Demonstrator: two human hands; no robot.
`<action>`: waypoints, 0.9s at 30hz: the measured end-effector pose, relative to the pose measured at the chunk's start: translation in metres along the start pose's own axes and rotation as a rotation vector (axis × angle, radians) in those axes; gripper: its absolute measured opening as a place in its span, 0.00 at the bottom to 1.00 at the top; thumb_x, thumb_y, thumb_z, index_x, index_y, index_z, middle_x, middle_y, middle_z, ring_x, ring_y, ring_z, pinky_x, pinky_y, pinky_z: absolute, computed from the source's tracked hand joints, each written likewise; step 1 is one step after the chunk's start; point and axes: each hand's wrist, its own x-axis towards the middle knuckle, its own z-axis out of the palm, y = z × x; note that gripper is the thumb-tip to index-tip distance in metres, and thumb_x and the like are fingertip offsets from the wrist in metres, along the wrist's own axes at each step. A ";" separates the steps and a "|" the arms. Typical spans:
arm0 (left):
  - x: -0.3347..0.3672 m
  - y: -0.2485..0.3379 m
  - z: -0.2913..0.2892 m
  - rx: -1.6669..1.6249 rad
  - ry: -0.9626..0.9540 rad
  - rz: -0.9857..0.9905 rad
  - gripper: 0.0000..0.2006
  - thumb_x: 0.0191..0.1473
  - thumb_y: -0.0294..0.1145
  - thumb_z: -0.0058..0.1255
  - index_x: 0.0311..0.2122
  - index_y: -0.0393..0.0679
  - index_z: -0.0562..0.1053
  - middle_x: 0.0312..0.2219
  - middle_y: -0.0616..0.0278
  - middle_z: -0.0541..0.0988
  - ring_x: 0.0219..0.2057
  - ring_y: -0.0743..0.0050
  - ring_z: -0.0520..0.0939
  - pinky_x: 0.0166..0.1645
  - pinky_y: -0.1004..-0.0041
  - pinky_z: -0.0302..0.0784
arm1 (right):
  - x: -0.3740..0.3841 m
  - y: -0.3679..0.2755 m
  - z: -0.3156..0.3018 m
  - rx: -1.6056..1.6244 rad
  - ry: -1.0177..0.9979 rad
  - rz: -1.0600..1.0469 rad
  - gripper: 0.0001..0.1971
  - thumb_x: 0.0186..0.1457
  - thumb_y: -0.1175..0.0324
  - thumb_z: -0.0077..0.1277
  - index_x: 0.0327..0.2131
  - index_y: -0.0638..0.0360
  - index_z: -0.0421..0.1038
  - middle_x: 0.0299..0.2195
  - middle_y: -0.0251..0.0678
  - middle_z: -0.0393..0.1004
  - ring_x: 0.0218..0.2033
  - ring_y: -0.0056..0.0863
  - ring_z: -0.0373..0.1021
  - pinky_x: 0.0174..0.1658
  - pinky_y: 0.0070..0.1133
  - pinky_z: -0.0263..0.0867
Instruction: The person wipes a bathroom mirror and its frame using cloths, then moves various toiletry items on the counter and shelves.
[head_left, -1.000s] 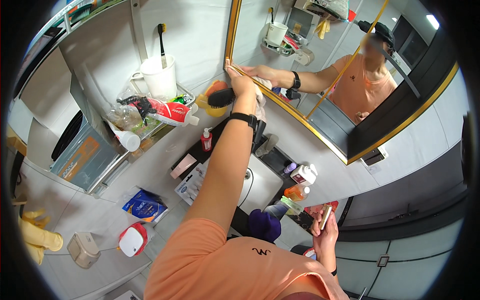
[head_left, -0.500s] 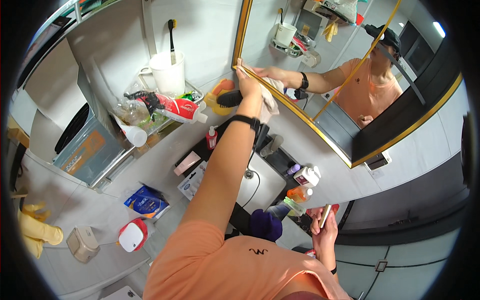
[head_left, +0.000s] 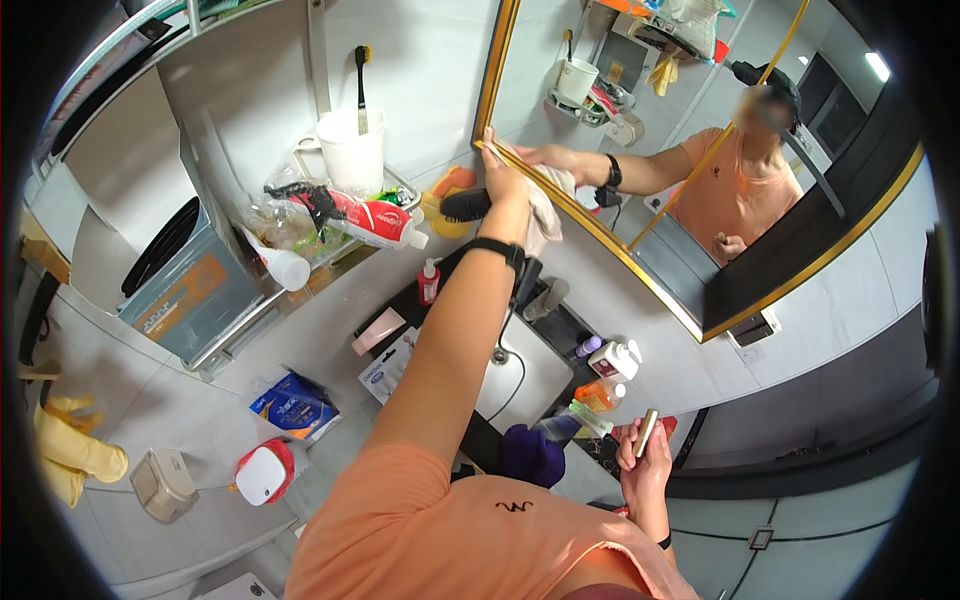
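My left arm stretches up to the gold-framed mirror (head_left: 640,215). At its lower left corner my left hand (head_left: 506,188) is closed on a pale pink cloth (head_left: 543,215), pressing it against the frame. Part of the cloth hangs below the fingers. Right beside the wrist is a black-bristled hairbrush (head_left: 466,206), next to a yellow and orange holder (head_left: 449,222) on the wall. Down at the right, my right hand (head_left: 648,468) is held palm up with its fingers curled around a short, narrow gold-coloured bar (head_left: 646,434). I cannot make out what the bar is.
At the left a wall shelf carries a white mug (head_left: 352,155) with a toothbrush, a red toothpaste tube (head_left: 375,222) and a grey box (head_left: 195,305). Below my left arm lies the sink (head_left: 535,365), with a white pump bottle (head_left: 614,360) and an orange bottle (head_left: 600,395) along its edge.
The whole view has shifted slightly. My left hand stays at the mirror's corner with the cloth, and the gold-coloured bar in my right hand has hardly moved.
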 end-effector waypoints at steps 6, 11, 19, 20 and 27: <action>-0.016 -0.014 -0.001 0.153 -0.061 0.081 0.24 0.71 0.47 0.26 0.68 0.57 0.58 0.58 0.59 0.69 0.52 0.60 0.78 0.55 0.62 0.75 | -0.008 -0.001 0.000 0.035 0.006 -0.037 0.18 0.71 0.54 0.37 0.46 0.61 0.65 0.33 0.34 0.66 0.18 0.17 0.55 0.22 0.16 0.51; 0.007 -0.009 -0.008 -0.154 -0.056 -0.011 0.24 0.71 0.35 0.29 0.70 0.66 0.52 0.61 0.54 0.66 0.57 0.57 0.74 0.56 0.56 0.76 | -0.009 -0.003 0.011 0.016 -0.004 -0.034 0.17 0.71 0.54 0.37 0.45 0.59 0.65 0.32 0.33 0.65 0.18 0.16 0.55 0.20 0.14 0.50; -0.049 0.023 0.035 -0.012 0.106 0.103 0.27 0.71 0.54 0.27 0.67 0.51 0.58 0.58 0.58 0.69 0.55 0.61 0.75 0.58 0.65 0.73 | -0.013 -0.005 0.007 0.014 0.009 -0.051 0.18 0.71 0.54 0.37 0.46 0.61 0.64 0.33 0.33 0.66 0.18 0.18 0.55 0.22 0.17 0.51; -0.049 0.030 0.029 -0.050 0.069 0.021 0.26 0.71 0.51 0.28 0.68 0.52 0.56 0.58 0.58 0.69 0.55 0.61 0.75 0.58 0.65 0.73 | -0.014 -0.005 0.006 0.015 0.002 -0.052 0.18 0.71 0.54 0.37 0.46 0.61 0.64 0.33 0.33 0.66 0.18 0.18 0.55 0.22 0.17 0.51; -0.017 0.004 -0.007 0.279 -0.071 0.100 0.25 0.72 0.50 0.26 0.68 0.53 0.57 0.59 0.54 0.68 0.56 0.61 0.74 0.59 0.63 0.72 | -0.021 -0.005 0.009 -0.008 -0.038 -0.031 0.19 0.71 0.52 0.38 0.46 0.60 0.65 0.33 0.32 0.66 0.18 0.17 0.55 0.22 0.16 0.51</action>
